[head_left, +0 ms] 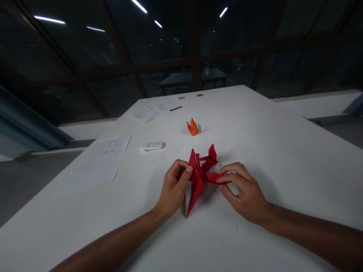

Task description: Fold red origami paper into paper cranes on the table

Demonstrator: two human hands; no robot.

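Observation:
A red origami crane (196, 177) of folded paper is held between my two hands, just over the white table (286, 151). My left hand (174, 185) pinches its left side with thumb and fingers. My right hand (245, 190) grips the pointed flap on the right between thumb and fingertips. Behind these folds rises another red folded part (210, 158); whether it belongs to the same piece I cannot tell. Farther back on the table stands a small orange origami crane (193, 127), touched by neither hand.
Left of the orange crane lies a white correction-tape-like item (152, 146). A written sheet (99, 156) rests at the table's left edge. More papers (150, 109) and a black pen (176, 108) lie farther back, near two round table inserts (200, 95). Dark windows (164, 37) stand beyond.

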